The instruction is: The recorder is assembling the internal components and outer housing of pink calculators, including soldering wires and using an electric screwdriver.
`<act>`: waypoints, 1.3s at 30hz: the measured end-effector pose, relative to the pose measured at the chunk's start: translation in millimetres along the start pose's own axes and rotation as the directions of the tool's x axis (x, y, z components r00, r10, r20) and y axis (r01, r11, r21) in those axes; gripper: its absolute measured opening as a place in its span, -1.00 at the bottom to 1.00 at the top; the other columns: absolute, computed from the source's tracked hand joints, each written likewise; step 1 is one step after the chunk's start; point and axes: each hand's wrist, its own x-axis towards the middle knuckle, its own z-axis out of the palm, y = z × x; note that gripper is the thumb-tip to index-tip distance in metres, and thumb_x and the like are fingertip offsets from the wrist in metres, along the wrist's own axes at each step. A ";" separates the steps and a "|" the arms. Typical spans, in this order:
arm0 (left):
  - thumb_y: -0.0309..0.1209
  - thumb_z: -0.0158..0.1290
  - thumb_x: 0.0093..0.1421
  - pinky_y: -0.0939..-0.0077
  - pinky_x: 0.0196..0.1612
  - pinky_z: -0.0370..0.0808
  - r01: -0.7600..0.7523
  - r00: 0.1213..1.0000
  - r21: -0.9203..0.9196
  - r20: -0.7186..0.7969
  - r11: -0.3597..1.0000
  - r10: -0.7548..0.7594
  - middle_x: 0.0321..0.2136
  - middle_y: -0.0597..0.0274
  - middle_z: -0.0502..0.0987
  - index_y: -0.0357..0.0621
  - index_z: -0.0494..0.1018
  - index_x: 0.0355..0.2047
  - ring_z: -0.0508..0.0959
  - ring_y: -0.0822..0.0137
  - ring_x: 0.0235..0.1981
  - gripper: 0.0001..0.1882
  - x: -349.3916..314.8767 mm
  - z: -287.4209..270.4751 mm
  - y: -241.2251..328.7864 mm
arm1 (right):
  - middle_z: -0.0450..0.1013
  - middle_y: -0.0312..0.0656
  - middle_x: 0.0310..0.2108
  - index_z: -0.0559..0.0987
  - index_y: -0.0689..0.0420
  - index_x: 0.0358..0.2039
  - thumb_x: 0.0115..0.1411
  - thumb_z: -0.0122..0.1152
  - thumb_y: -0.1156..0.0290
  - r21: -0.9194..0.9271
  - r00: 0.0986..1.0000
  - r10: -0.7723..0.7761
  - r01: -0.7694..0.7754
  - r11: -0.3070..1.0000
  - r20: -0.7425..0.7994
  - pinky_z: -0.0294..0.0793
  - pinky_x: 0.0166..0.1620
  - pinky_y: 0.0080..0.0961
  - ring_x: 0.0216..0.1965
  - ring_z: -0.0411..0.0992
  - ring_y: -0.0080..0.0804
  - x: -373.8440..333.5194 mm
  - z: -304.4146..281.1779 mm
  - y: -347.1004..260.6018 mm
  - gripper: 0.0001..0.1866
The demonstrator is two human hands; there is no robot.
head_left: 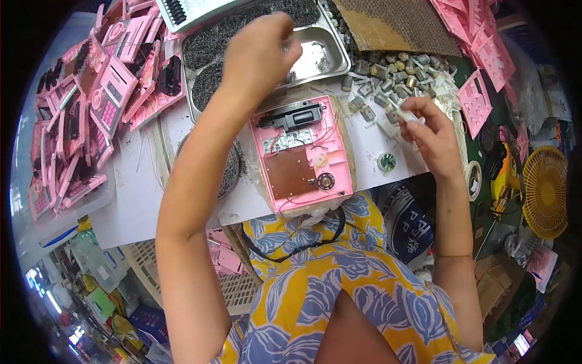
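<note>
My left hand (260, 53) is over the metal tray (341, 59) of small dark screws (203, 51), its fingers curled; whatever they may hold is hidden. At the right, my right hand (435, 134) pinches a small white plastic part (407, 113) beside a heap of small metal motors (388, 82). Between my arms lies an opened pink plastic housing (339, 151), its inside facing up. It carries a black box-shaped part (294, 116), a brown circuit board (288, 173), thin wires and a small round speaker (325, 181).
Many pink housings (115, 91) are piled in a clear bin at the left, and more pink pieces (476, 100) lie at the right. A round dish of screws (229, 173) sits under my left forearm. Corrugated cardboard (394, 27) covers the back. A yellow fan (544, 191) stands far right.
</note>
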 end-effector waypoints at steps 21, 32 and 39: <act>-0.53 0.07 0.36 0.49 -0.16 0.70 0.463 0.566 -0.707 0.700 -0.534 -0.436 -0.22 0.09 0.62 -0.24 0.42 -0.15 0.68 0.33 -0.24 -0.90 -177.5 -47.1 112.6 | 0.59 -0.09 -0.29 0.62 0.23 -0.14 -0.05 0.41 0.65 -0.367 0.662 -0.516 0.740 0.563 0.543 0.58 -0.30 -0.38 -0.37 0.57 -0.19 -37.3 89.9 -5.7 -0.61; -0.37 0.24 0.12 0.25 -0.41 0.53 0.282 0.858 -0.018 0.452 0.959 -0.244 -0.54 0.14 0.54 -0.16 0.56 -0.37 0.59 0.12 -0.50 -0.86 -128.9 -27.6 112.0 | 0.50 0.24 0.06 0.31 0.22 0.17 0.42 0.10 0.05 0.341 0.990 0.007 -0.056 0.938 0.143 0.50 -0.05 -0.50 -0.04 0.59 -0.17 -39.2 37.3 20.6 -0.46; -0.48 0.22 0.10 0.29 -0.48 0.49 0.268 0.908 -0.236 0.386 0.934 -0.163 -0.54 0.15 0.54 -0.16 0.54 -0.37 0.57 0.14 -0.55 -0.91 -142.2 -22.6 102.6 | 0.53 -0.04 0.03 0.53 0.15 -0.04 0.21 0.35 0.29 -0.292 0.935 -0.307 0.348 0.891 0.177 0.43 -0.04 -0.46 -0.13 0.45 -0.32 -24.4 25.8 24.7 -0.65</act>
